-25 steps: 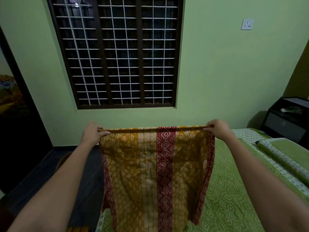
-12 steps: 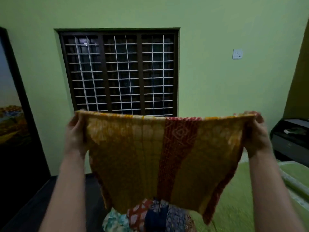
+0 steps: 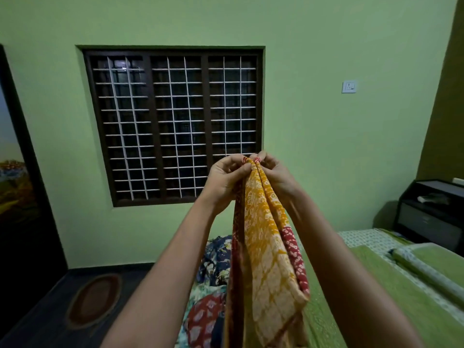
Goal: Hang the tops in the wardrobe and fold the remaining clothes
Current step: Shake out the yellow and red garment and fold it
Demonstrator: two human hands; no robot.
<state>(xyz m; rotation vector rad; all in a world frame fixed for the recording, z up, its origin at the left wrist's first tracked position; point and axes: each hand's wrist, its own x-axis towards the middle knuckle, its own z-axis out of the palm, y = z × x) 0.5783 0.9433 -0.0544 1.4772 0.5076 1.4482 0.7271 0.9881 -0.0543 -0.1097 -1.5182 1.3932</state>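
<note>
Left hand [image 3: 227, 180] and right hand [image 3: 275, 175] pinch the yellow-and-red cloth [image 3: 266, 259] at its top corners, meeting fingertip to fingertip; below them it hangs limp, judged light and soft, best gripped at the corners.

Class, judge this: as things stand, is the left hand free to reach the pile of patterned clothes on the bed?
Probably not yet. The left hand pinches the yellow cloth's top corner beside the right hand; the hanging cloth also partly screens the pile of patterned clothes below.
</note>
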